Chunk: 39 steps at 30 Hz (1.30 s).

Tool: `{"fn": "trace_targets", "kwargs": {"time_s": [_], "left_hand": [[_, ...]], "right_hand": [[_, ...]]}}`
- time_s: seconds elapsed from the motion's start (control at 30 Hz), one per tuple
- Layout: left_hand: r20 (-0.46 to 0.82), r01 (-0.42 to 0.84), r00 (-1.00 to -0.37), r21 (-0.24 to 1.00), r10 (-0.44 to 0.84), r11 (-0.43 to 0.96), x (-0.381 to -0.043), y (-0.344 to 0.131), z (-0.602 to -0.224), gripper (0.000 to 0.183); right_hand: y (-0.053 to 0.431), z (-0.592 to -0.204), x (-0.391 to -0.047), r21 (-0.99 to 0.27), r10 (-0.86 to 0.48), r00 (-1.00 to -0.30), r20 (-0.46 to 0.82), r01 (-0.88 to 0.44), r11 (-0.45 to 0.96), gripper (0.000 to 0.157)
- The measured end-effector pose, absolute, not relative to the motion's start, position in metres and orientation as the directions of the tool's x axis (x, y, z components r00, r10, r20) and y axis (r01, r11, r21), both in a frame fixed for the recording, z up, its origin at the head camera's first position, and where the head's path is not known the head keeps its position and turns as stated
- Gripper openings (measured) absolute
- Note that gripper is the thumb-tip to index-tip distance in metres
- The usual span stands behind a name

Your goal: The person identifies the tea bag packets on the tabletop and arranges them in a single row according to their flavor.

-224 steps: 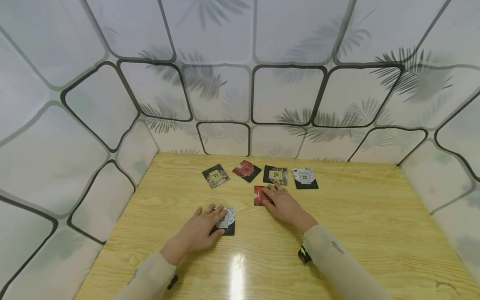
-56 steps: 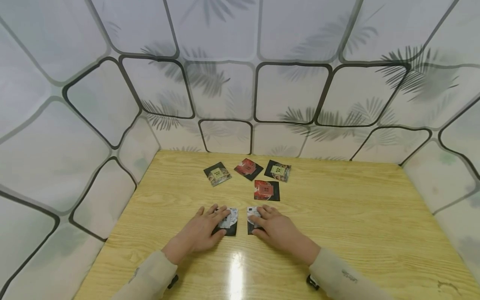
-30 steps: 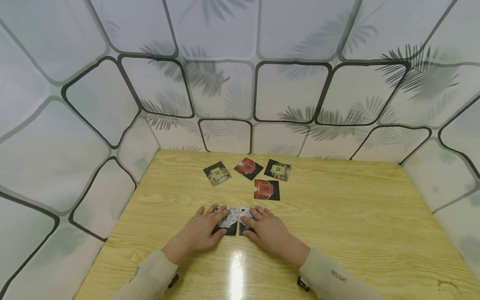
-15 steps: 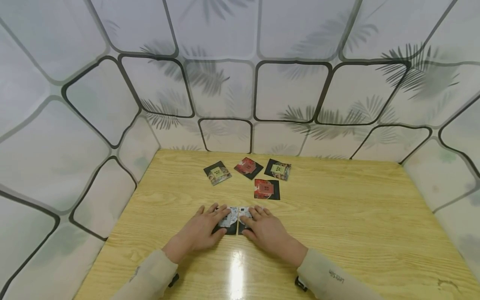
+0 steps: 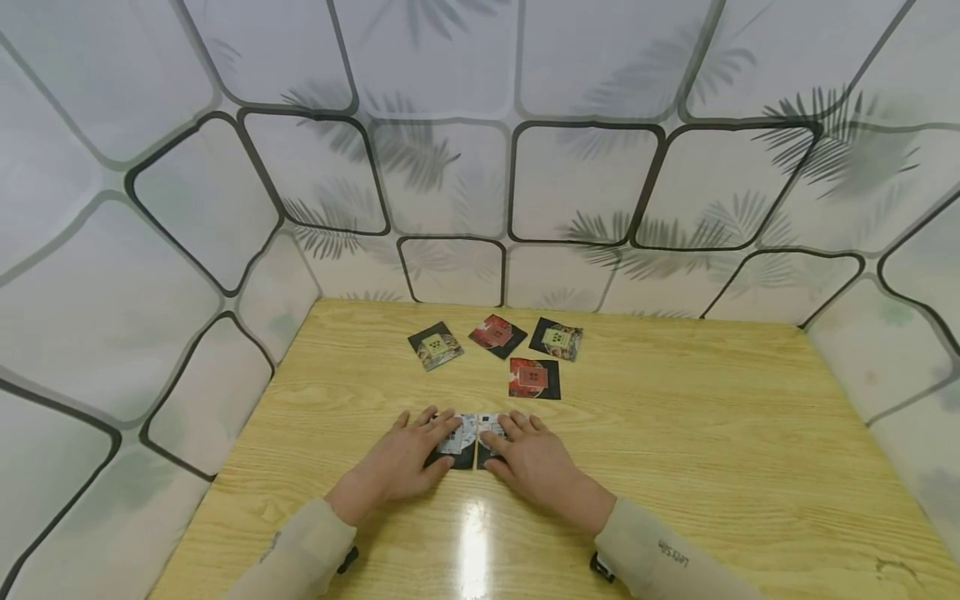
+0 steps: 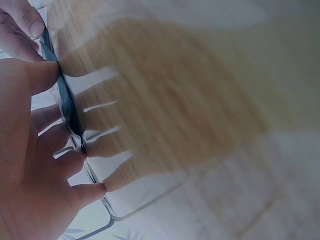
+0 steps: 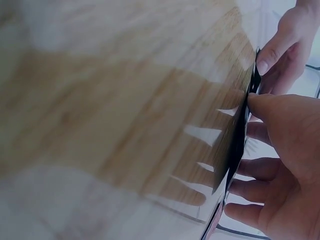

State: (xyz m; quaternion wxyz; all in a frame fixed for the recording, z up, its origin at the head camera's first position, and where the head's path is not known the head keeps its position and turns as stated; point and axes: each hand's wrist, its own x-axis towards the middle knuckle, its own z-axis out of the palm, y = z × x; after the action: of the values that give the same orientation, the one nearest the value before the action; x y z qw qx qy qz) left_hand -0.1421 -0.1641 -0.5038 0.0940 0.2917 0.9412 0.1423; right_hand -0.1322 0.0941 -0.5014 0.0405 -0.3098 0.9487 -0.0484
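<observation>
Two small, flat, square packets with black and silver-white printing lie side by side on the table, a thin gap between them. My left hand (image 5: pixel 397 462) rests on the left packet (image 5: pixel 467 433), fingers straight, thumb at its near edge. On the right packet (image 5: pixel 486 457) lies my right hand (image 5: pixel 543 471), spread in the same way. Both hands partly cover the packets. In the left wrist view, the left hand (image 6: pixel 40 150) presses the dark packet (image 6: pixel 65 100) from above. The right wrist view shows the right hand (image 7: pixel 290 170) with fingertips along a dark packet (image 7: pixel 240 140).
Farther back lie a red and black packet (image 5: pixel 534 379), another red one (image 5: pixel 497 335), and two with yellow labels, one at left (image 5: pixel 435 346) and one at right (image 5: pixel 557 339). A patterned fabric wall (image 5: pixel 450 183) encloses the glossy wooden table (image 5: pixel 712 433).
My right hand left the red packet, and the silver-white packet from the back right now lies under it, slid leftward up to the left packet. My left hand stayed; the last half second is still.
</observation>
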Motion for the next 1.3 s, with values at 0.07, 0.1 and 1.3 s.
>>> {"fn": "trace_targets", "kwargs": {"time_s": [0.07,0.1,1.3], "left_hand": [[-0.094,0.520,-0.813,0.324,0.574,0.790,-0.142,-0.164,-0.504,0.060],[-0.095,0.519,-0.814,0.324,0.573,0.791,-0.142,-0.164,-0.504,0.060],[-0.083,0.529,-0.810,0.322,0.581,0.785,-0.142,-0.164,-0.503,0.061]], "right_hand": [[0.094,-0.501,-0.132,-0.112,-0.593,-0.804,-0.042,-0.586,0.803,0.051],[0.094,-0.501,-0.132,-0.111,-0.594,-0.804,-0.040,-0.587,0.802,0.052],[0.147,-0.508,-0.231,-0.299,-0.529,-0.848,-0.034,-0.497,0.815,0.049]]}}
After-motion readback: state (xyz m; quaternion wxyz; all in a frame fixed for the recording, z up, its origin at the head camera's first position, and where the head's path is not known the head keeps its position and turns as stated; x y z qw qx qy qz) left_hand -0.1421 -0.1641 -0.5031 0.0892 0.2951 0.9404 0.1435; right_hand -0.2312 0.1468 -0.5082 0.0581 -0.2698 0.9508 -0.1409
